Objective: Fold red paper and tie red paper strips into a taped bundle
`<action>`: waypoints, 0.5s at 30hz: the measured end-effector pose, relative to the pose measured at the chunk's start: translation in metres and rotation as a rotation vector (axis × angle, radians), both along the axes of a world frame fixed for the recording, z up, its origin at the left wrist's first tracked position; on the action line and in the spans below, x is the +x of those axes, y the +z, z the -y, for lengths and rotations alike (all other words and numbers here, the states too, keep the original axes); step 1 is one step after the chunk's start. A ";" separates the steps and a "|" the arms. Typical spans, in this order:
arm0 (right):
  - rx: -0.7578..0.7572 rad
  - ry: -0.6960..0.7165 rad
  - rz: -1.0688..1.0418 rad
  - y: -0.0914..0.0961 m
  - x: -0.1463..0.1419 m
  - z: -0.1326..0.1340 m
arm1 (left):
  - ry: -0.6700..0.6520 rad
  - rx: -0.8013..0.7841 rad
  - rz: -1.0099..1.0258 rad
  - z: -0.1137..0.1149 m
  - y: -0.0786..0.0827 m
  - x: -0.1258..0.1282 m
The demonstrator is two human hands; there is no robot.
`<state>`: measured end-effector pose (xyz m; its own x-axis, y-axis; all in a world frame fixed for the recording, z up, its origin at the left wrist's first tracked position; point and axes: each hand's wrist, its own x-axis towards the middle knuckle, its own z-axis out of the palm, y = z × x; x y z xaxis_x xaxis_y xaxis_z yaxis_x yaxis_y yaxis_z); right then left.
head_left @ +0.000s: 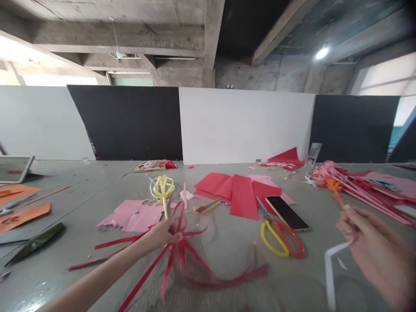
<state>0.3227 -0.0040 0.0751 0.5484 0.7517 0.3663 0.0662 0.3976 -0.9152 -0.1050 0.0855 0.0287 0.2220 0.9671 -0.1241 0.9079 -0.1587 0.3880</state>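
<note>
My left hand [167, 233] is closed at the hub of a bundle of red paper strips [165, 275], which fan out over the grey table. A yellow paper-strip flower [162, 188] stands just beyond it, its stem running down to my fingers; I cannot tell whether they grip it too. At the right, my right hand [357, 229] is shut on the stem of an orange paper flower [333, 185]. A white strip [330, 277] trails from that hand. Between the hands lie scissors [273, 238] with yellow and orange handles.
A phone [287, 212] touches the red paper sheets [243, 197]. A yellow utility knife [208, 206] lies left of them. Pink cut paper [130, 215], orange paper [26, 216] and a dark green leaf [37, 242] are leftward. Pink strips [364, 190] pile at right. White and black boards stand behind.
</note>
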 end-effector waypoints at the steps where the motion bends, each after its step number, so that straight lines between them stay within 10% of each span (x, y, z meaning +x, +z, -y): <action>1: 0.007 0.003 -0.039 0.001 -0.002 0.001 | -0.013 0.033 0.028 0.001 0.012 0.001; 15: 0.047 0.004 -0.258 0.012 -0.001 0.002 | -0.160 0.495 -0.007 0.049 0.234 0.033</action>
